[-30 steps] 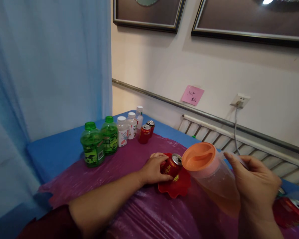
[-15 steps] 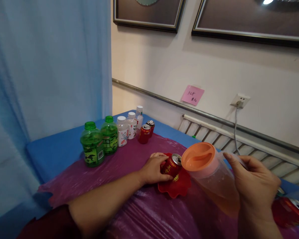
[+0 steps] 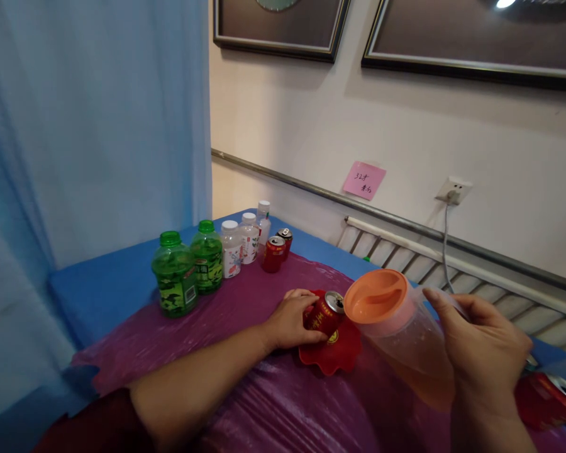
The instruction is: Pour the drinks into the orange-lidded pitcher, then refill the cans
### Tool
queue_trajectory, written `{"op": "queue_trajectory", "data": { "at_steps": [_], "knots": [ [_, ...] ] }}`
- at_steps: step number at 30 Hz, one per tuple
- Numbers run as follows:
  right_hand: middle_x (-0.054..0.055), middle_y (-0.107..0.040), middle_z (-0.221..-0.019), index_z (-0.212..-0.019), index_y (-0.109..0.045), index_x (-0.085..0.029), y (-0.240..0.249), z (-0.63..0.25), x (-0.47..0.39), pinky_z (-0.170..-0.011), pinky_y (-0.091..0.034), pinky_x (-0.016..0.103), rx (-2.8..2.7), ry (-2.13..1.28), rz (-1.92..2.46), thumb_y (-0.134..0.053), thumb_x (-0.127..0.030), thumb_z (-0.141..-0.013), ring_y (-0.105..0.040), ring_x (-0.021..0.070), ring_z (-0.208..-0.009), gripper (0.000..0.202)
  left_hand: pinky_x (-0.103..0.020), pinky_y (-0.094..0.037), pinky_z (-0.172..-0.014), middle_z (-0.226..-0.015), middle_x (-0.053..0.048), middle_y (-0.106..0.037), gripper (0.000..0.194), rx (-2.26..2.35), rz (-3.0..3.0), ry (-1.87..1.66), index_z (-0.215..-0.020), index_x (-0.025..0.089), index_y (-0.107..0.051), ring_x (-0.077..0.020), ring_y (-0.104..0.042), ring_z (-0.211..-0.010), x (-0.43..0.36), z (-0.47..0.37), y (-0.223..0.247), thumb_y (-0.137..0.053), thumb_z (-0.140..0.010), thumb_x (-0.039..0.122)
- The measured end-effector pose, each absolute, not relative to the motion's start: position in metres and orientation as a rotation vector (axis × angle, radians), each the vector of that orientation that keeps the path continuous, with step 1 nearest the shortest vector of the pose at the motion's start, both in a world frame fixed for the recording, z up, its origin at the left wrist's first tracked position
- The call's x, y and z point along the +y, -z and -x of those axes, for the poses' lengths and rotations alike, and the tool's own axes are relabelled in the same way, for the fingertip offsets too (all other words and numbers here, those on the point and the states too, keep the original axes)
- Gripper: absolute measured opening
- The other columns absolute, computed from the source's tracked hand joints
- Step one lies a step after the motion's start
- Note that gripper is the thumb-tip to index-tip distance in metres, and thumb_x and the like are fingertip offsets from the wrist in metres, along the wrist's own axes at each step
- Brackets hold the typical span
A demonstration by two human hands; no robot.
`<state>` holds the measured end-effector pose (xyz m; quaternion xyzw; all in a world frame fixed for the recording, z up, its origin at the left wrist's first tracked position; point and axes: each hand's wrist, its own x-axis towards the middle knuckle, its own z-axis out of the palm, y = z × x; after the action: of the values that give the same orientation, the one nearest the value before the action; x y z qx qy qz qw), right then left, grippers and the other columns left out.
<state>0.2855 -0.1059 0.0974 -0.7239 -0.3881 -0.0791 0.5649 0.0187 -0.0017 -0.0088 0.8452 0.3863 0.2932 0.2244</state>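
My left hand (image 3: 292,319) is closed round a red drink can (image 3: 324,316), which leans to the right over a red scalloped mat (image 3: 332,358). The can's opened silver top faces the pitcher. In my right hand (image 3: 485,346) is the handle of a translucent plastic pitcher (image 3: 405,352) with an orange lid (image 3: 376,296). Brownish liquid lies in the pitcher, which is tipped left so that its lid end meets or nearly meets the can's opening. Whether liquid is flowing between them I cannot tell.
Two green bottles (image 3: 174,277), several white-capped clear bottles (image 3: 231,248) and two red cans (image 3: 274,254) stand at the back left on purple plastic sheeting (image 3: 245,390) and a blue cover (image 3: 99,277). Another red can (image 3: 549,399) is at the lower right. A radiator (image 3: 419,264) lines the wall.
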Motion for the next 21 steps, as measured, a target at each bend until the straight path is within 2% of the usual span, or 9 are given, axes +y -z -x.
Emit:
{"op": "queue_trajectory", "data": {
  "at_steps": [8, 21],
  "knots": [
    [-0.002, -0.063, -0.061, -0.076, -0.074, -0.019, -0.0996, -0.2841, -0.1053, -0.058, -0.037, 0.029, -0.942, 0.182, 1.672, -0.076, -0.067, -0.069, -0.054, 0.0169, -0.061, 0.049, -0.048, -0.042, -0.11, -0.13, -0.013, -0.064, 0.077, 1.097, -2.281, -0.825, -0.123, 0.022, -0.07, -0.0353, -0.056, -0.124, -0.0003, -0.0181, 0.0149, -0.09, -0.057, 0.055],
    [-0.003, -0.061, -0.059, -0.074, -0.073, -0.02, -0.1001, -0.2816, -0.1056, -0.059, -0.037, 0.029, -0.939, 0.178, 1.697, -0.076, -0.066, -0.069, -0.053, 0.0169, -0.061, 0.047, -0.049, -0.043, -0.109, -0.127, -0.011, -0.066, 0.079, 1.08, -2.293, -0.802, -0.126, 0.024, -0.07, -0.0356, -0.056, -0.123, -0.0023, -0.018, 0.0099, -0.089, -0.057, 0.057]
  ]
}}
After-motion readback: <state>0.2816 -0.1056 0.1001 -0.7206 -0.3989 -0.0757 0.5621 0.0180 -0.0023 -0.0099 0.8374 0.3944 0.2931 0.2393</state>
